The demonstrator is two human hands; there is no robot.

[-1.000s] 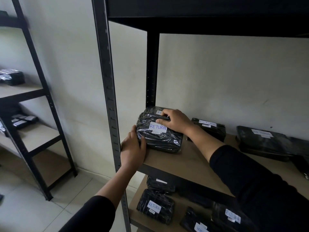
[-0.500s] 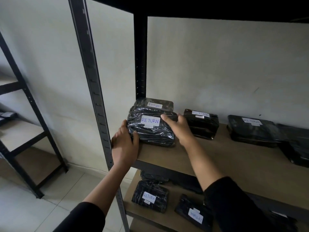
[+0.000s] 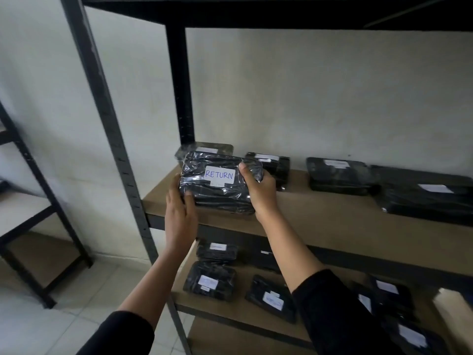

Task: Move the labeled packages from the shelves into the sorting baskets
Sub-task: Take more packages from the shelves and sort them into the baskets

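Observation:
A black plastic-wrapped package with a white label reading RETURN (image 3: 220, 184) is tilted up at the left end of the wooden shelf (image 3: 332, 216). My left hand (image 3: 180, 213) grips its lower left corner, thumb on the front face. My right hand (image 3: 258, 190) grips its right end, thumb on top near the label. Behind it lies another labeled black package (image 3: 204, 149). More labeled black packages (image 3: 337, 175) lie along the shelf to the right. No sorting basket is in view.
The black metal upright (image 3: 107, 124) of the rack stands just left of my left hand. The shelf below holds several labeled black packages (image 3: 210, 280). A second rack (image 3: 33, 221) stands at the left over a tiled floor.
The RETURN package has been tipped up, its label now facing me. My right hand moved from its top to gripping its right end. My left hand closed on the lower left corner.

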